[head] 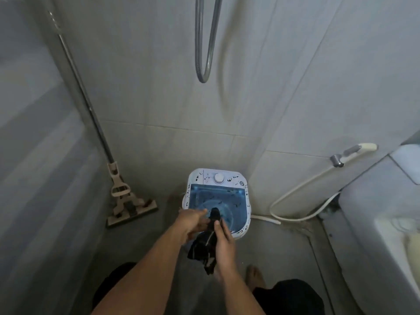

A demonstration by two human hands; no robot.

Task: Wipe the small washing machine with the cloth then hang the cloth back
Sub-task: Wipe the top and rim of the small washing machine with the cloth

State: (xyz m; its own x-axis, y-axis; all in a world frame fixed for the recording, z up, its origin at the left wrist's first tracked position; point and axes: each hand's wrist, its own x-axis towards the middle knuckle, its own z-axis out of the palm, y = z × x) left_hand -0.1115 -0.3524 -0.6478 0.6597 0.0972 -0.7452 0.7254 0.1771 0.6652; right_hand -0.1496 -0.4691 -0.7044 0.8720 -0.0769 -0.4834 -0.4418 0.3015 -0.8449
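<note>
A small white washing machine [217,178] with a blue see-through lid and a round white dial stands on the bathroom floor against the tiled wall. Just in front of and above its near edge, both my hands hold a dark cloth [204,248] with pale stripes. My right hand [223,244] grips it along the right side, fingers closed over the fabric. My left hand [193,223] pinches its upper part, fingers partly spread. The cloth's lower end hangs loose between my forearms.
A flat mop [130,208] leans in the left corner. A shower hose [205,53] loops down the back wall. A bidet sprayer [354,152] with a white hose hangs at the right, beside a toilet [375,223]. My bare foot [255,277] is on the floor.
</note>
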